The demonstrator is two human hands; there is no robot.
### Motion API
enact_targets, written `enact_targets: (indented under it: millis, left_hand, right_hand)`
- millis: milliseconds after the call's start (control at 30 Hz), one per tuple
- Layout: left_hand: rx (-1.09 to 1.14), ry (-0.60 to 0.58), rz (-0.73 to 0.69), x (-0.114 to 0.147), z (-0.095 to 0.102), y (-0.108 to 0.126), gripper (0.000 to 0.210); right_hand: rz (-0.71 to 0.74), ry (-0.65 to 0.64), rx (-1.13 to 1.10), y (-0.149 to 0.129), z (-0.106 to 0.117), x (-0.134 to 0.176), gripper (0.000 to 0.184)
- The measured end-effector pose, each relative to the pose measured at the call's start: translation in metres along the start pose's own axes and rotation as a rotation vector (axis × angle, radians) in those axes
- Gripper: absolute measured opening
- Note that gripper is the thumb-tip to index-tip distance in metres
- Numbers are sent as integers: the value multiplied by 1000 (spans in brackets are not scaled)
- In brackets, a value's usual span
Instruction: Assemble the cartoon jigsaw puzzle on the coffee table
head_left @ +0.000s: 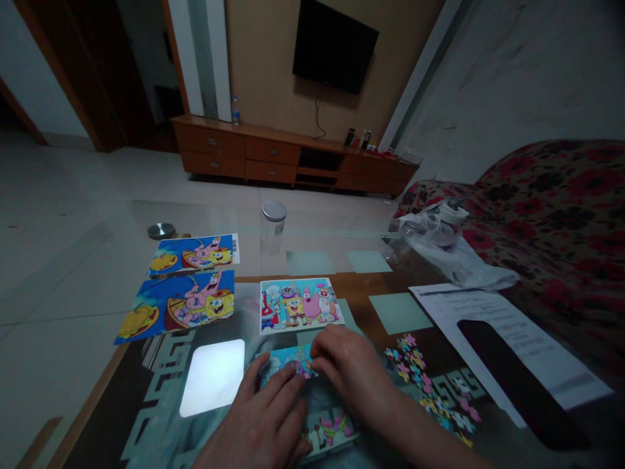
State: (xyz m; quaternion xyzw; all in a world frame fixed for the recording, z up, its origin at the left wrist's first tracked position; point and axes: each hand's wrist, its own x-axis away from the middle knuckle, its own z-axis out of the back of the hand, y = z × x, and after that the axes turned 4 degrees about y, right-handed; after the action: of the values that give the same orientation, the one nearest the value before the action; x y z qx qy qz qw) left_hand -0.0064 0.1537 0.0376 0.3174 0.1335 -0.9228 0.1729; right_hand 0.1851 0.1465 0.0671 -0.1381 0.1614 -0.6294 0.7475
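Note:
A partly joined jigsaw puzzle (288,355) in light blue with cartoon figures lies on the glass table in front of me. My left hand (268,413) rests flat over its lower left, fingers spread and touching it. At the puzzle's right edge, my right hand (349,368) has thumb and forefinger pinched on a jigsaw piece, mostly hidden by the fingers. Under and between my hands, a lower part of the picture (332,430) shows pink and green figures. Loose jigsaw pieces (422,378) lie heaped to the right. Just beyond stands the matching picture card (300,306), lying flat.
Two blue cartoon pictures (195,303) lie at the left, near a metal lid (161,230). A clear lidded jar (273,228) stands farther back. Right of the pieces are a black phone (517,378), printed papers (469,326) and a plastic bag (454,254).

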Motion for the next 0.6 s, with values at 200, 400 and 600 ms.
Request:
enact_targets:
  millis: [200,400,600]
  left_hand:
    - [79,99,147,18,-23,15,35]
    - [116,117,156,27,-34,16,30]
    - [148,231,227,32,-39,16,36]
  right_hand:
    - [14,45,-77,11,16,6,15]
    - [-43,131,-154,23,40,19,15]
    - [-186,322,-187,55,74,54,13]
